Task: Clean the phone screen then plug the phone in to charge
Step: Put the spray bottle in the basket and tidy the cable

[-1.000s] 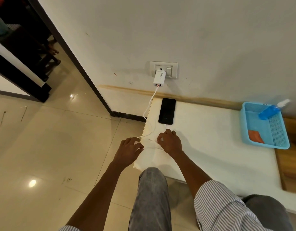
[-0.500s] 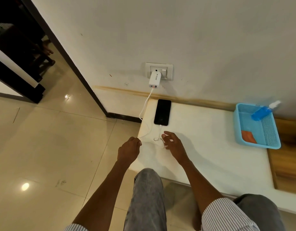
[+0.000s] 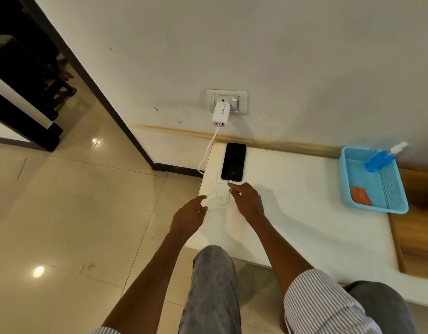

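From the head camera, the phone (image 3: 233,162) lies flat on the white table (image 3: 292,201), dark screen up, close to the wall. A white cable (image 3: 206,158) is plugged into the end of the phone nearest the person. It loops on the table and goes up to the white charger (image 3: 220,115) in the wall socket (image 3: 240,98) above the phone. The right hand (image 3: 247,201) is just below the phone, fingers loose and apart, holding nothing; one fingertip is beside the plug. The left hand (image 3: 187,216) is left of it at the table edge, also spread and empty, near the cable loop. Far right of the phone is a blue basket (image 3: 347,201) with a blue spray bottle (image 3: 382,158) and an orange cloth (image 3: 360,195).
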